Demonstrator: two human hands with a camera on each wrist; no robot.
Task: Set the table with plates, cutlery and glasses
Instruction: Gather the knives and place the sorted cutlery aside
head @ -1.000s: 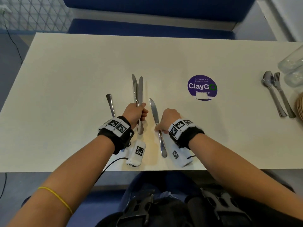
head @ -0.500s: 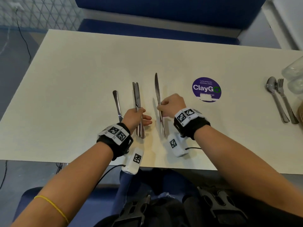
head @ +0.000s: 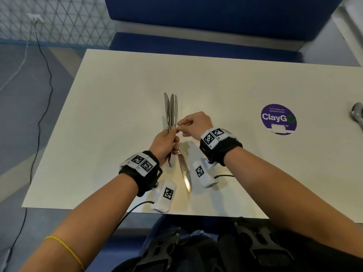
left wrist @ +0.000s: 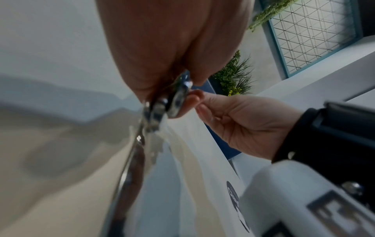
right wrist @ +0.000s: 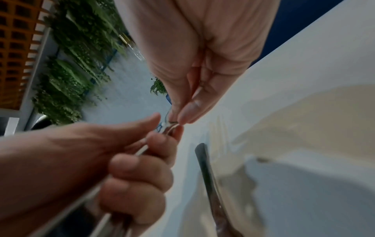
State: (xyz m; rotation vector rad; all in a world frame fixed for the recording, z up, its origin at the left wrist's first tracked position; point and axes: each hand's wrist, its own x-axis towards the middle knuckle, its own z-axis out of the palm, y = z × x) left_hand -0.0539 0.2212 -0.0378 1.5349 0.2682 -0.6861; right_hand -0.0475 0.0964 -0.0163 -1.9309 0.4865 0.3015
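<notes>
Left hand [head: 164, 142] above the table [head: 110, 107], fingers curled round a bunch of knives [head: 171, 110], blades fanned and pointing away from the person. Three blade tips show in the head view; the exact count in the fist is hard to tell. Handle ends stick out below the fist toward the near edge.

Right hand [head: 194, 124] just beside the left, thumb and forefinger pinched together at the knives where they leave the left fist. Right wrist view shows its fingertips [right wrist: 185, 115] closed on a thin metal edge there, so it grips one of the knives; other fingers loosely curled.

One more knife [head: 183, 171] lies flat on the table under and between the two wrists, angled toward the near edge, touched by neither hand. Left wrist view is blurred: metal handles [left wrist: 160, 110] bunched under the palm, right hand [left wrist: 243, 121] close by.

Purple round sticker [head: 278, 119] on the table well to the right. A spoon [head: 357, 112], cut off by the frame, sits at the far right edge. Blue bench [head: 206, 42] behind the table.
</notes>
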